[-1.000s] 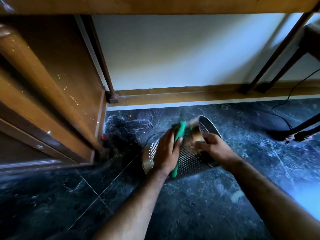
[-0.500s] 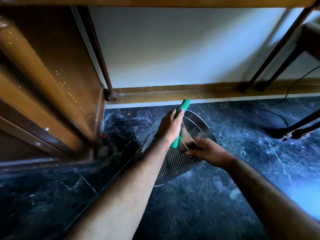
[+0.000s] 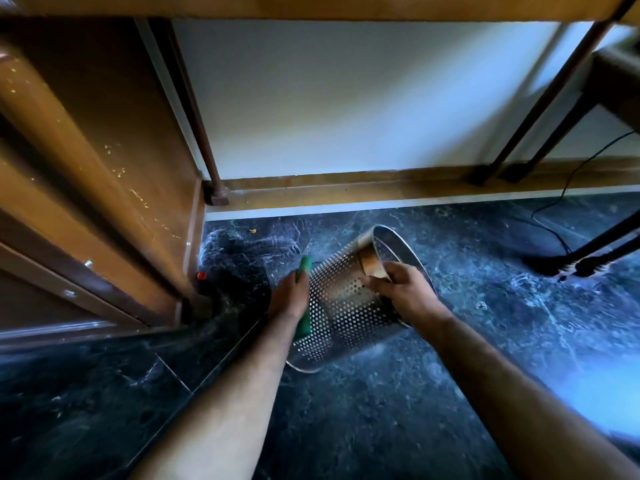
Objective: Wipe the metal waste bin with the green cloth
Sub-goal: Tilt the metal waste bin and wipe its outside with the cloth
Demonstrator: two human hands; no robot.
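**Fingers flat on the cloth, bin tipped for wiping**

The fingers point(image 3: 300, 284) of the left hand point(image 3: 290, 299) lie pressed together along the green cloth point(image 3: 304, 327), flattening it against the left flank of the metal waste bin point(image 3: 343, 306); the cloth pokes out green above the fingertips and below the heel of the hand. The bin is tipped on the dark marble floor point(image 3: 381, 410), base toward the person, mouth aimed at the skirting board point(image 3: 346, 188). On its right, the right hand point(image 3: 405, 292) curls over the upper wall near the rim, thumb and fingers pinching the metal to steady it.

To my eye the wiping is in mid-course, working the outer perforated side. The next move probably calls for a stroke along that wall, then the right hand rolling the bin to bring up a fresh strip.

Room is tight on the left: the wooden cabinet point(image 3: 104, 202) corner and a small red object point(image 3: 201, 275) at its foot sit near the wiping elbow's side. To the right the floor runs open until the dark chair legs point(image 3: 588, 258) and a black cable point(image 3: 554, 230), well apart from the bin.
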